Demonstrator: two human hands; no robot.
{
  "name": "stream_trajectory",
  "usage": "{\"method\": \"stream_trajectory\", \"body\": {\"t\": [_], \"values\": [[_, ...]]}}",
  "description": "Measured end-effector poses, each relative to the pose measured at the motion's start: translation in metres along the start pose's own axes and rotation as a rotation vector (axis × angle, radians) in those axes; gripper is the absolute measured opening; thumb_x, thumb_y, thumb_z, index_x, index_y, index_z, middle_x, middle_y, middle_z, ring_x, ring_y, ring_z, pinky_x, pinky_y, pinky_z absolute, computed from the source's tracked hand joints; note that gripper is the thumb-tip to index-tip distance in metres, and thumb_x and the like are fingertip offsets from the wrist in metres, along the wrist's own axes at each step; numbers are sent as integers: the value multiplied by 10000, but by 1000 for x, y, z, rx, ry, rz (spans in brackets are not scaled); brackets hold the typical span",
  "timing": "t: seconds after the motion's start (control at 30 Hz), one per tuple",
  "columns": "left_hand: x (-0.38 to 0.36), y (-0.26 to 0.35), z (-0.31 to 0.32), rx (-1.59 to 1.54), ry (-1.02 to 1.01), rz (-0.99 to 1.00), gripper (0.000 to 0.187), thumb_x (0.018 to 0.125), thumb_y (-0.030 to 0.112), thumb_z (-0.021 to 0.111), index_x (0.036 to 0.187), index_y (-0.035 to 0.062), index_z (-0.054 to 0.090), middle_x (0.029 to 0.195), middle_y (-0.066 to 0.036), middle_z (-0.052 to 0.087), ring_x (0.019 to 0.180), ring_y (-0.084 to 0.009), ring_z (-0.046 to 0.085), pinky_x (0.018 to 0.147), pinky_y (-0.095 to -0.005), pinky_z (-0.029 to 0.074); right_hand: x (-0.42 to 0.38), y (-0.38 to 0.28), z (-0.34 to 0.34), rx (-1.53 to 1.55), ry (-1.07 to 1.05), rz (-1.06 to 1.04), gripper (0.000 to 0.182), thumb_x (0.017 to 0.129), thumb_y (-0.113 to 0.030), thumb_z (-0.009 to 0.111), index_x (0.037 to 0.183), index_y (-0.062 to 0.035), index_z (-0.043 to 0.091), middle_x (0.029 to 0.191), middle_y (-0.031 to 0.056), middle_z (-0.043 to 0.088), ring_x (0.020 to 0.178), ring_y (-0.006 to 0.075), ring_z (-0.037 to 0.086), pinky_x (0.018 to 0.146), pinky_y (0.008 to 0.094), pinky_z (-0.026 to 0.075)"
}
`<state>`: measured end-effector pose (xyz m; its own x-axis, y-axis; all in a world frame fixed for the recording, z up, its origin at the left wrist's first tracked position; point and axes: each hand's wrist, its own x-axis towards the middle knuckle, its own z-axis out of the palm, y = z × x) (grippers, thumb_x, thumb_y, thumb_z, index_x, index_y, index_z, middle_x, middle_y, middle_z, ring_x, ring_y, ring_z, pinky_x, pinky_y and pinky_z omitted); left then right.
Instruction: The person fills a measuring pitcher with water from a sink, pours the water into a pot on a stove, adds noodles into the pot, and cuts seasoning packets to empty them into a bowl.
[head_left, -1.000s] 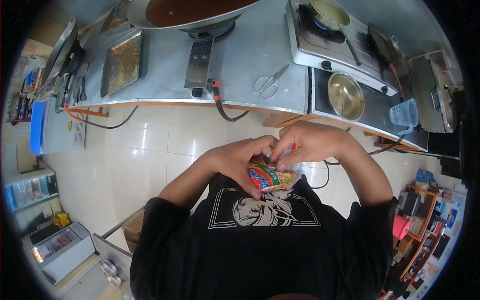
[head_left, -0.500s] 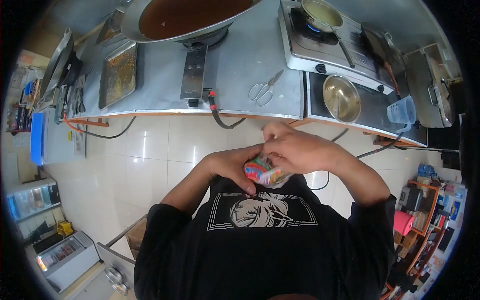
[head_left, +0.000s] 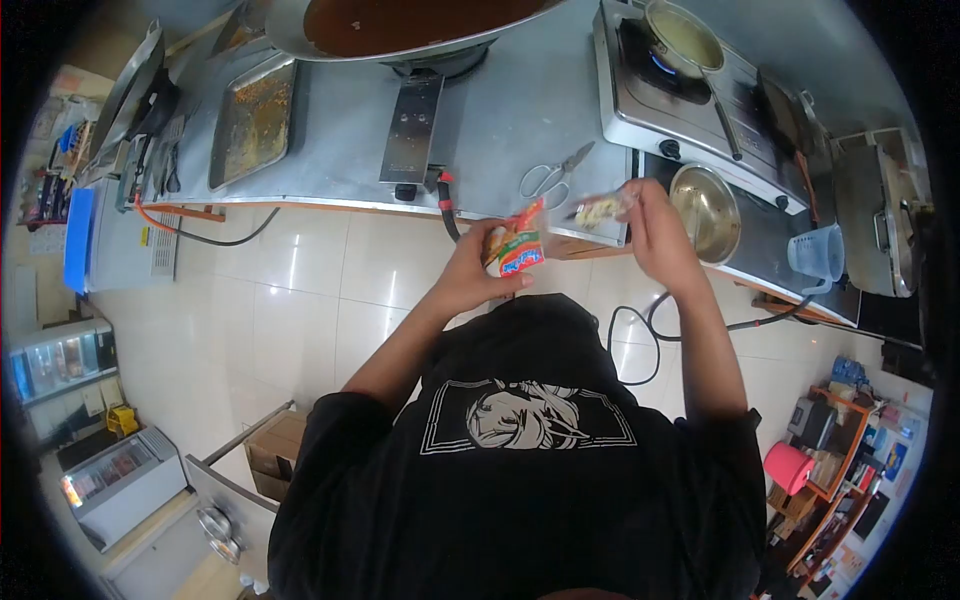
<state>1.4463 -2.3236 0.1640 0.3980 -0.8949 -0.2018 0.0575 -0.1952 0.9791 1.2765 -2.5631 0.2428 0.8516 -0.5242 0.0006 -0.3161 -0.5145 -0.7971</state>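
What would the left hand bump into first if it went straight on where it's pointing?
Probably the scissors on the table. The left hand, holding a bright packet, points roughly that way. It might pass above them, since height is hard to judge here.

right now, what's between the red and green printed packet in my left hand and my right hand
In the head view, a small clear plastic sachet with pale contents, pinched in your right hand, lies between it and the printed packet.
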Motion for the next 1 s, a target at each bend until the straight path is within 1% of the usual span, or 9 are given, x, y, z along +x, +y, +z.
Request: {"method": "stream_trajectory", "body": {"t": [0.03, 0.13, 0.23, 0.27, 0.37, 0.47, 0.6, 0.8, 1.0], "values": [[2, -5, 1, 42, 65, 25, 988, 692, 294, 931, 1431, -40, 367, 1309, -164, 496, 1221, -258, 510, 1080, -369, 393, 9, 26, 9, 80, 61, 121, 185, 965, -25, 508, 1142, 26, 522, 1105, 245, 570, 1059, 423, 579, 924, 452, 473], [7, -28, 4, 445, 262, 221, 1070, 647, 306, 947, 1454, -41, 335, 1332, -195, 446, 1234, -314, 471, 1066, -414, 400, 40, 127, 47, -457, 257, -97, 257, 946, -43, 537, 1196, 16, 527, 1114, 242, 578, 1098, 396, 578, 931, 455, 480], [10, -12, 10, 602, 332, 327, 1100, 601, 330, 946, 1454, -20, 346, 1318, -221, 432, 1205, -371, 445, 1045, -469, 383, 33, 128, 85, -634, 237, 17, 295, 952, -96, 592, 1230, -9, 551, 1171, 227, 606, 1176, 376, 560, 941, 520, 476], [11, -5, 12, 627, 355, 354, 1089, 594, 348, 935, 1446, -15, 363, 1304, -226, 446, 1182, -386, 448, 1038, -488, 370, 27, 107, 87, -677, 356, -64, 278, 951, -107, 616, 1213, -25, 579, 1152, 205, 611, 1116, 356, 591, 928, 463, 494], [12, 5, 19, 692, 423, 391, 1089, 581, 350, 920, 1449, 1, 363, 1286, -224, 446, 1173, -405, 425, 1026, -520, 340, 8, 37, 65, -29, 314, -103, 242, 956, -111, 632, 1187, -45, 599, 1115, 150, 608, 1053, 268, 615, 907, 372, 498], [16, 7, 24, 766, 465, 424, 1120, 582, 338, 932, 1471, 22, 327, 1287, -219, 415, 1177, -399, 398, 1016, -534, 336, -20, -8, 54, 499, 102, -83, 236, 962, -129, 641, 1154, 4, 605, 1092, 127, 582, 979, 161, 625, 746, 282, 516], [19, 17, 32, 809, 490, 471, 1133, 591, 350, 926, 1473, 2, 306, 1293, -235, 393, 1192, -403, 379, 1026, -548, 309, -27, -48, 47, 310, 51, 132, 178, 934, -49, 674, 1093, -10, 603, 903, 51, 607, 664, 82, 611, 619, 226, 494], [16, 33, 44, 754, 640, 428, 1163, 579, 346, 930, 1471, -24, 281, 1288, -260, 371, 1205, -417, 367, 1029, -540, 322, -36, -29, 55, 640, 66, 163, 160, 948, -1, 639, 1032, -60, 516, 856, 17, 590, 670, 71, 601, 557, 224, 457], [18, 41, 52, 589, 682, 408, 1175, 583, 305, 932, 1470, -40, 242, 1287, -270, 365, 1199, -427, 373, 1035, -523, 333, -64, -37, 75, 677, 92, 66, 262, 960, 21, 602, 1150, -63, 442, 799, 11, 570, 676, 88, 595, 620, 230, 451]]}}
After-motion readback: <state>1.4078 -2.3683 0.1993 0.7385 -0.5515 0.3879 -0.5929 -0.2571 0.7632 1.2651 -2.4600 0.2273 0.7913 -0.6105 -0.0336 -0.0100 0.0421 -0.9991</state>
